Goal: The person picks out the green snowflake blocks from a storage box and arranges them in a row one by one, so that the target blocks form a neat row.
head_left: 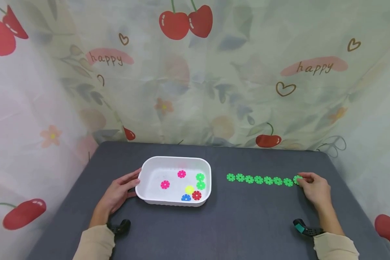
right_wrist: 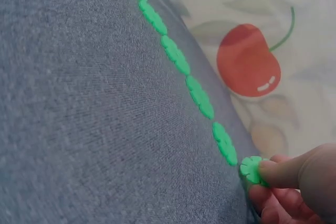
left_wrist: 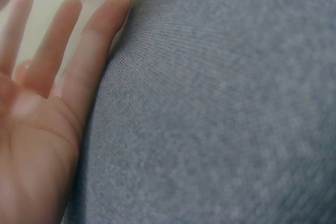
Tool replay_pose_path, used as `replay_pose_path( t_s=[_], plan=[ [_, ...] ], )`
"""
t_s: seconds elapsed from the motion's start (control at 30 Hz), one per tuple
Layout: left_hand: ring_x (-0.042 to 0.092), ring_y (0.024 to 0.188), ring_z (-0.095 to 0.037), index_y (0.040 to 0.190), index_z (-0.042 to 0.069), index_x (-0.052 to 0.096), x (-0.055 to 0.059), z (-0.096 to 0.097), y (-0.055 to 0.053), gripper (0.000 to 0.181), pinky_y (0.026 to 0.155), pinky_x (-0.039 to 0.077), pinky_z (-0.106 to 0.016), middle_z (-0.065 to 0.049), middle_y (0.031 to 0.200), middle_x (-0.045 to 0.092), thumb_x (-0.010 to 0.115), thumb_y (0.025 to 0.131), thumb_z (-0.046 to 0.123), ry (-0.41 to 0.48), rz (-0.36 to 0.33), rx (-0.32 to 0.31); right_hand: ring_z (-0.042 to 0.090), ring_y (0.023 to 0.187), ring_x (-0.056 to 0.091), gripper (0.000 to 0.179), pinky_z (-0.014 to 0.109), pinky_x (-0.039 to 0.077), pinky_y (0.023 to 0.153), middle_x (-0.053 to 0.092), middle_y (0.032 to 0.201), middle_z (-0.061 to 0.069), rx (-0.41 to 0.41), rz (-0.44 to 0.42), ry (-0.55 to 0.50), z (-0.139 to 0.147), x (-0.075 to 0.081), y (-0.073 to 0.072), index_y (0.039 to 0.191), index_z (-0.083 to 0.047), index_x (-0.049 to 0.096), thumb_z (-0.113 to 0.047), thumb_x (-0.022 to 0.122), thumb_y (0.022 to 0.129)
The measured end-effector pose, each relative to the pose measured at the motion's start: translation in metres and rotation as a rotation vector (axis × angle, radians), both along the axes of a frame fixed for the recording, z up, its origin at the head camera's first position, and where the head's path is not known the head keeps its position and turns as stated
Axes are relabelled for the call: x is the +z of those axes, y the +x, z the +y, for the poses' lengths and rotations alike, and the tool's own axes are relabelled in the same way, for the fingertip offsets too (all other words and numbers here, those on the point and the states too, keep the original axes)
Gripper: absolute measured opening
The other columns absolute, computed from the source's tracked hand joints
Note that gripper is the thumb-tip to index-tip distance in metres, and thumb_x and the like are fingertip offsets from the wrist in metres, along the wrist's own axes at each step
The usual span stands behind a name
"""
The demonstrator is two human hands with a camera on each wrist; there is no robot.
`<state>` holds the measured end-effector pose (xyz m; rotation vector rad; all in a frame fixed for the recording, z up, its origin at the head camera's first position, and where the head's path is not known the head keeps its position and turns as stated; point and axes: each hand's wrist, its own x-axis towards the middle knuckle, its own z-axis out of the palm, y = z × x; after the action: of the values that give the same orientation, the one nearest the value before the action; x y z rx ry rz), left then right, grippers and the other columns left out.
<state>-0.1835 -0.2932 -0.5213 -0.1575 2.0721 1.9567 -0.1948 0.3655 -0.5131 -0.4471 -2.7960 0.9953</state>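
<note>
Left hand [head_left: 118, 191]: fingers extended, tips against the 9 o'clock wall of the white tray [head_left: 154, 171]; cut off in the left wrist view.
Right hand [head_left: 316, 189]: thumb and finger pinch a green disc [right_wrist: 250, 169], partly covering it; table contact cannot be told.
Green row [head_left: 258, 180]: seven discs on the table [head_left: 247, 224], pinched disc at its 3 o'clock end.
Blue disc [head_left: 186, 198]: tray's 5 o'clock, partly hidden by the wall.
</note>
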Motion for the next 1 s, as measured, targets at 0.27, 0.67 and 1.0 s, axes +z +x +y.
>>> replay_pose_path(
  t_s=[0.27, 0.67, 1.0],
  plan=[
    [0.063, 0.117, 0.001, 0.158, 0.019, 0.039, 0.000, 0.000, 0.000, 0.068, 0.097, 0.058, -0.035, 0.007, 0.150, 0.054, 0.069, 0.098, 0.032, 0.007, 0.008, -0.002, 0.038, 0.094, 0.062, 0.034, 0.045, 0.046, 0.074, 0.070, 0.107, 0.024, 0.064, 0.011, 0.090, 0.000, 0.001, 0.000, 0.122, 0.002, 0.069, -0.023, 0.061, 0.101],
    [0.063, 0.116, 0.001, 0.158, 0.017, 0.039, 0.002, 0.001, -0.002, 0.068, 0.095, 0.059, -0.034, 0.008, 0.148, 0.055, 0.069, 0.099, 0.029, 0.028, 0.017, -0.017, 0.055, 0.109, 0.051, 0.038, 0.065, 0.040, 0.090, 0.058, 0.117, 0.038, 0.099, 0.060, 0.230, -0.007, 0.009, 0.001, 0.125, 0.013, 0.059, -0.015, 0.060, 0.100],
    [0.063, 0.116, 0.001, 0.158, 0.018, 0.039, 0.002, 0.000, 0.001, 0.068, 0.096, 0.058, -0.034, 0.013, 0.144, 0.057, 0.069, 0.099, 0.031, 0.001, 0.015, -0.013, 0.068, 0.131, 0.020, 0.080, 0.078, 0.026, 0.095, 0.020, 0.149, 0.044, 0.144, -0.097, 0.220, -0.040, 0.033, -0.005, 0.155, 0.006, 0.026, -0.053, 0.048, 0.105]
  ],
)
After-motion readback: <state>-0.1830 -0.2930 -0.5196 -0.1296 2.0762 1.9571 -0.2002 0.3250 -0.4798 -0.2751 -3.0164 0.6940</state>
